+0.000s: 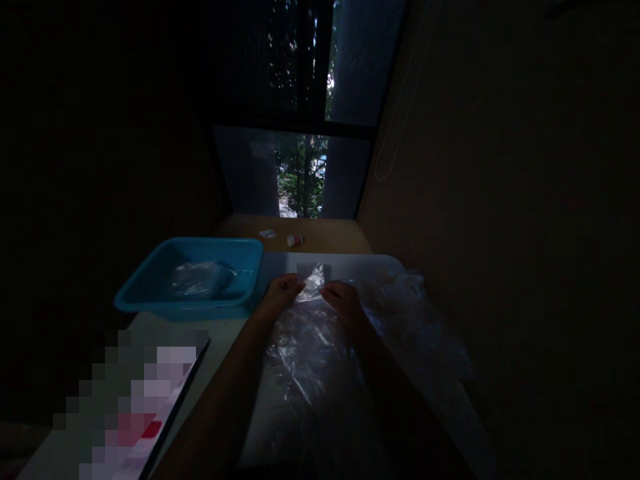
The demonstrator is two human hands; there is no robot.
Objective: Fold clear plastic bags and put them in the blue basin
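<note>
A clear plastic bag (314, 281) is stretched between my two hands over the white table (377, 263). My left hand (286, 288) pinches its left side, and my right hand (339, 293) pinches the right side. Below my hands, crumpled clear plastic (313, 353) spreads toward me between my forearms. More loose clear plastic (405, 300) lies to the right of my right hand. In the dim light I cannot tell where one sheet or bag stops and another begins.
A blue basin (185, 308) stands at the table's left with clear plastic (200, 277) inside. Nearer me on the left lies a partly blurred flat device (173, 393). Behind the table, a small bottle (295, 241) and a white scrap (267, 234) lie on the ledge (335, 233) below a window (300, 173).
</note>
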